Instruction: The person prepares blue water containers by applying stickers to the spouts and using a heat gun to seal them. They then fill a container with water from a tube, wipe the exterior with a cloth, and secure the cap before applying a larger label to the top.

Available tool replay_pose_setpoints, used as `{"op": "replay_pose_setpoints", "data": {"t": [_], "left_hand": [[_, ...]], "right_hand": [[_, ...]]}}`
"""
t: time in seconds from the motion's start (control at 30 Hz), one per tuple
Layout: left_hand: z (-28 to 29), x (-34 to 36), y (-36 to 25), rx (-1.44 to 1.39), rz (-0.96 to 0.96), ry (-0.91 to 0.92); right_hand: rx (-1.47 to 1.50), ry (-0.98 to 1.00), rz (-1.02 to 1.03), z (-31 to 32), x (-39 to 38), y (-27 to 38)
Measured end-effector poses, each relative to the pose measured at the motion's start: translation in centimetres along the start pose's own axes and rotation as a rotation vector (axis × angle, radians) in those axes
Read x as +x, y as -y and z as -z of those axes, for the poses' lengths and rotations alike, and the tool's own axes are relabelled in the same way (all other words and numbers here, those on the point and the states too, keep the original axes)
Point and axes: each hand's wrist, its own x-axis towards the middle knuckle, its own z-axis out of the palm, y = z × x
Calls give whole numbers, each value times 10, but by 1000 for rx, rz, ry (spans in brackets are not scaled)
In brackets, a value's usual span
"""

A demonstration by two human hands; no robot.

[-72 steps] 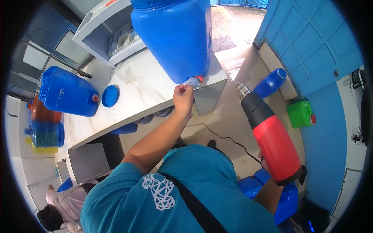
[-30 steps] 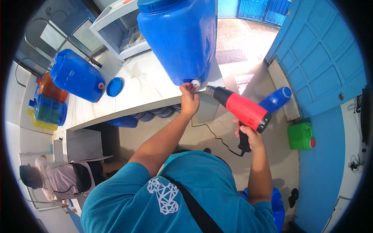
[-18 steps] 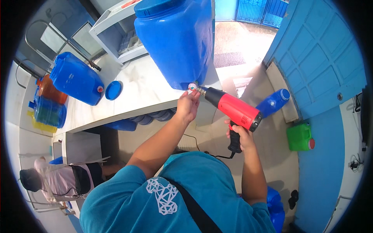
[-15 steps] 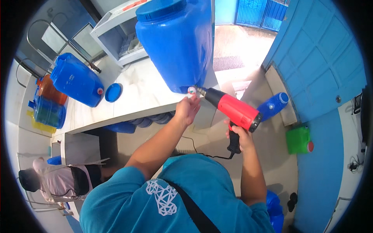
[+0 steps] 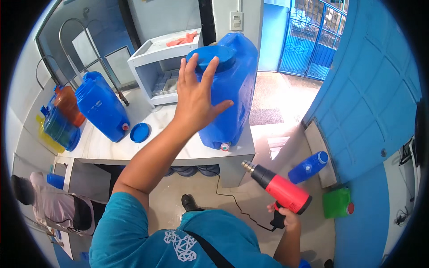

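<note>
Step in hand, as judged: the large blue container (image 5: pixel 239 100) is being attended to at its lid (image 5: pixel 225 52), while the red-and-black heat gun (image 5: pixel 286 191) is being held clear of the wrapped spout (image 5: pixel 225 147). The container is being supported upright near the right end of the tabletop (image 5: pixel 111 149), upper centre of the frame. The left hand (image 5: pixel 196 100) is being held across it, grip wide, fingers spread; whether the lid is being touched cannot be told. The heat gun's handle is being gripped by the right hand (image 5: pixel 288 217), lower right, its nozzle being aimed toward the upper left. As judged, a steady hold on the container is being called for next, with the nozzle being kept off the bare hand.

Surface and room: on the white, marbled tabletop a smaller blue container (image 5: pixel 100 107), a loose blue lid (image 5: pixel 140 132) and a white shelf unit (image 5: pixel 165 58) are being carried. At right, a green jerrycan (image 5: pixel 337 203) is being supported by the floor, below a blue panelled door (image 5: pixel 366 111). At lower left, a co-worker (image 5: pixel 58 201) is being partly shown.
</note>
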Motion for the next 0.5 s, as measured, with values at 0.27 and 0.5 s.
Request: {"op": "replay_pose_setpoints", "data": {"t": [0.27, 0.5], "left_hand": [[14, 11, 85, -137, -94, 139], [71, -35, 145, -226, -171, 22]], "right_hand": [[-224, 232, -101, -15, 8, -17], [-122, 460, -191, -105, 69, -10]]}}
